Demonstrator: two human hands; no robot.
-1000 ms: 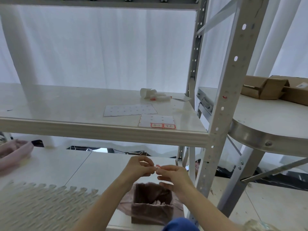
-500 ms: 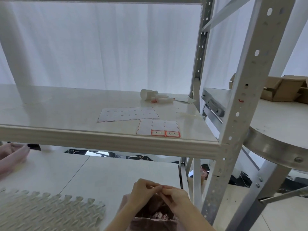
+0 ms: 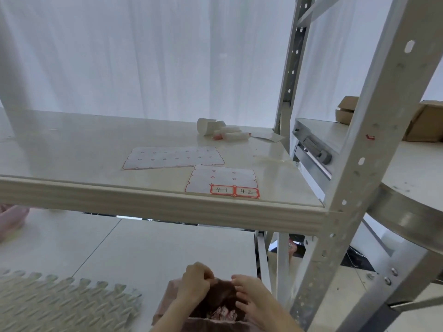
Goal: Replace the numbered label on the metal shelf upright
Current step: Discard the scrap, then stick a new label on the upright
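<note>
The grey perforated metal upright (image 3: 357, 168) rises at the right and carries a small red label remnant (image 3: 370, 137). On the shelf board (image 3: 148, 202) lies a backing sheet (image 3: 220, 179) with two red-framed labels, "4-1" (image 3: 222, 190) and "4-2" (image 3: 247, 192). Both hands are low, over a brown box lined with a pink bag (image 3: 215, 310) that holds label scraps. My left hand (image 3: 195, 282) has its fingertips pinched together at the bag's rim; whether a scrap is between them is hidden. My right hand (image 3: 250, 294) has its fingers spread and holds nothing.
An emptied label sheet (image 3: 173, 157) and rolled white paper with markers (image 3: 221, 131) lie further back on the shelf. A round metal-rimmed table (image 3: 405, 216) with cardboard boxes (image 3: 424, 123) stands to the right. A patterned mat (image 3: 62, 305) lies lower left.
Both hands, which pinched a small label scrap between them, have dropped down over the bag-lined box and parted. The right hand's fingers have spread. The view has tilted upward.
</note>
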